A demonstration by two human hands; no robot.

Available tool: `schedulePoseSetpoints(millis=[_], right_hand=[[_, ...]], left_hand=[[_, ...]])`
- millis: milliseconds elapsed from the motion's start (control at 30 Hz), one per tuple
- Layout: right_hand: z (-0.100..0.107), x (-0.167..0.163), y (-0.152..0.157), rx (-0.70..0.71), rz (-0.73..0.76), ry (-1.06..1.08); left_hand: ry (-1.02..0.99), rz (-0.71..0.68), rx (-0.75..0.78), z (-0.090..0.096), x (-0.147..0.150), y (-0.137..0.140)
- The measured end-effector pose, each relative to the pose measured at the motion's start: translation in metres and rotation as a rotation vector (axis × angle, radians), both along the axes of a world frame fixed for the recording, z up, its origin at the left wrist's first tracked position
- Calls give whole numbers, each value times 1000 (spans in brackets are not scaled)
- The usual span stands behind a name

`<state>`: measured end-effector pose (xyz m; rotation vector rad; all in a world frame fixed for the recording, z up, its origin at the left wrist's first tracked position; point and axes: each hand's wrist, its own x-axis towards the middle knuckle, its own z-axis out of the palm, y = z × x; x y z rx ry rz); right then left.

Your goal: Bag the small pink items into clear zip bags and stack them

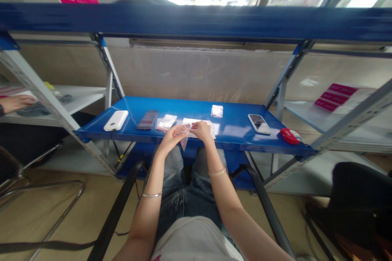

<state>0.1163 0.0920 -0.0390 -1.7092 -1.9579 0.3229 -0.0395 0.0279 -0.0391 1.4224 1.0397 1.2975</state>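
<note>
My left hand (pixel 175 136) is closed around a small, clear plastic bag (pixel 184 129) at the front edge of the blue shelf. A pinkish pointed corner (pixel 184 143) hangs below the fingers; whether it belongs to the bag I cannot tell. Beside it, my right hand (pixel 202 130) pinches its fingertips together near the bag's edge, and whatever is in them is too small to make out. Under both hands lies a white sheet (pixel 212 129) with a few tiny dark red bits on it. Just left of my hands sits a stack of clear-and-white packets (pixel 167 122).
On the blue shelf (pixel 235 130) lie a silvery packet (pixel 217 111), a phone (pixel 259 124), a red-and-white object (pixel 289 136), a blurred-out dark item (pixel 148 120) and a white device (pixel 116 120) with a cable. Another person's hand (pixel 21 101) rests at the far left.
</note>
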Motion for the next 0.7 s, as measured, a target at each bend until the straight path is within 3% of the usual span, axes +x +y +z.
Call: schedulePoseSetpoints(millis=[200,400,700], right_hand=[[-11,-8,0,27,-21,1],[-13,-4,0,98,-16,164],[29,20,-16,376,96,627]], left_hand=[[-7,-3,1,0,-1,1],[-1,-35,3,-1,-1,2],[85,-39,134,7,-1,-5]])
